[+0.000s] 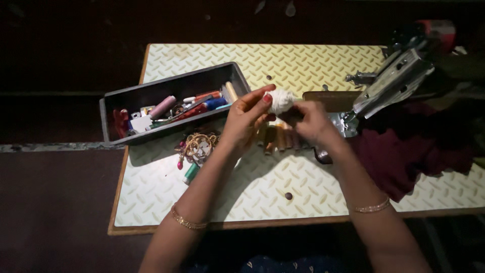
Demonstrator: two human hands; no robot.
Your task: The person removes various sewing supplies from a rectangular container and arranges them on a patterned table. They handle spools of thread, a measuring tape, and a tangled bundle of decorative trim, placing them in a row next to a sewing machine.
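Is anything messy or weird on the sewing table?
A little. A tangle of gold trinkets and a green spool lie loose outside the grey box, and dark red cloth sits bunched by the sewing machine.

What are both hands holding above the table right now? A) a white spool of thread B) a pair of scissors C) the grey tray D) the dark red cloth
A: the left hand and right hand meet on a white spool of thread, held between the fingers above the table.

I saw bare forearms, no sleeves; a thin gold bangle circled each wrist, and the left hand [246, 117] showed red-painted nails.
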